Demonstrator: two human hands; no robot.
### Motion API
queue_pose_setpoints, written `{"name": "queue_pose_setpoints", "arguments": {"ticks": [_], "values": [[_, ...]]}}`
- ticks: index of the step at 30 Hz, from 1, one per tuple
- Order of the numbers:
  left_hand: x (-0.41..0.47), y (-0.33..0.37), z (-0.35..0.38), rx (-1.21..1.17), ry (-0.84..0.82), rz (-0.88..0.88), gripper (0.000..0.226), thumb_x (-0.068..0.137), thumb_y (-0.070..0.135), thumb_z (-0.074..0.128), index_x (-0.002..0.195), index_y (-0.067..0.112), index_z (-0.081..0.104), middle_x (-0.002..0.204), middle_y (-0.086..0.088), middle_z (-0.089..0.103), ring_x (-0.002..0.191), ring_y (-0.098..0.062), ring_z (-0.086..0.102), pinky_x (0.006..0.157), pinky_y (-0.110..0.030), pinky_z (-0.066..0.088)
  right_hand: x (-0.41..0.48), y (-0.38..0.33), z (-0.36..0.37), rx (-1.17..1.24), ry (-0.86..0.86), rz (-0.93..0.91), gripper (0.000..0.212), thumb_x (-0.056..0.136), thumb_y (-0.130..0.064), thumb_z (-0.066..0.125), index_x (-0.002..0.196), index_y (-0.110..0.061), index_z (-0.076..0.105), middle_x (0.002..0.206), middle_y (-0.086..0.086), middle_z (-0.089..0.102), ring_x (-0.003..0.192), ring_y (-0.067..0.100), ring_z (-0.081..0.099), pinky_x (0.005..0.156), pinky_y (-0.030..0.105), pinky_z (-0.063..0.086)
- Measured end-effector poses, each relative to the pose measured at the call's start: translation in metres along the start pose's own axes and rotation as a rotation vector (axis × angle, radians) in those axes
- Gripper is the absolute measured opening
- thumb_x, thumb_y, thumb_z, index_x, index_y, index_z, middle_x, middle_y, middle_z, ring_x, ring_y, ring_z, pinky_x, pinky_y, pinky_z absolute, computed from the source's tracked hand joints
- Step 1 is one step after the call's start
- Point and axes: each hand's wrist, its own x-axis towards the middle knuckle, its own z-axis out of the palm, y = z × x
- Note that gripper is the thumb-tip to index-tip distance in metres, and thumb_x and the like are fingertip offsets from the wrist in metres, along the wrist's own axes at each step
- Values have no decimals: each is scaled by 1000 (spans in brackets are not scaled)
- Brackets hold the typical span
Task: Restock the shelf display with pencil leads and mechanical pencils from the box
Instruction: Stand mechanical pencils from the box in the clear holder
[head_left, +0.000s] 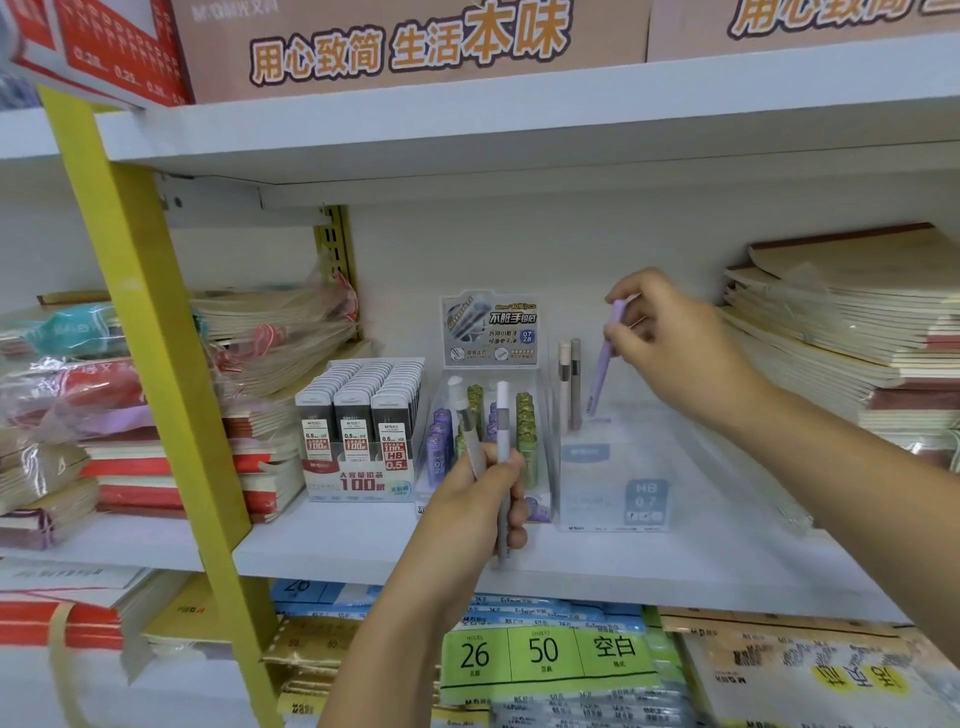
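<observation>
**Lilac pencil held over the clear display box**

The white shelf (332, 545) carries a clear display box (613, 467). Just left of it stands a 0.7 2B lead display (524, 441). Above the box, the right hand (675, 343) pinches a lilac mechanical pencil (602, 358) in its fingers, tip down. Front-left of the box, the left hand (483, 499) grips two more pencils (503, 415). A pink and a grey pencil (570, 384) stand upright in its back-left corner.

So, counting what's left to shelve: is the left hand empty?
No, the left hand grips two mechanical pencils, held upright in its curled fingers.
</observation>
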Motion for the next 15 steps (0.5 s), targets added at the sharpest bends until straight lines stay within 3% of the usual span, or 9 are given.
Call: {"name": "queue_pose_setpoints", "arguments": {"ticks": [3,7,11,15], "values": [[1,-1,2,31,5,30,16,102,23,52,96,12,61,74,0,57,60,-12,55,58,-28,46,1,7,11,-126,-85,-66,17,93,-13,55,110,-14,51,87,6,68,79,25,63,71,33,47],[0,-3,3,49,-12,46,18,104,25,48,109,15,62,78,-3,67,64,-16,59,66,-32,53,2,10,18,-164,-116,-96,16,94,-14,55,109,-11,52,84,8,67,72,25,58,59,26,37],[0,-4,3,59,-23,43,20,105,27,46,111,16,61,76,-5,68,64,-16,60,71,-35,57,6,10,17,-153,-128,-80,22,93,-14,58,111,-16,45,80,4,66,73,26,62,69,37,51],[0,-3,3,73,-23,50,20,105,27,45,113,18,61,75,-2,68,63,-14,60,70,-33,57,7,11,19,-190,-108,-89,21,92,-18,61,106,-16,45,77,3,65,72,27,62,67,37,51]]}}
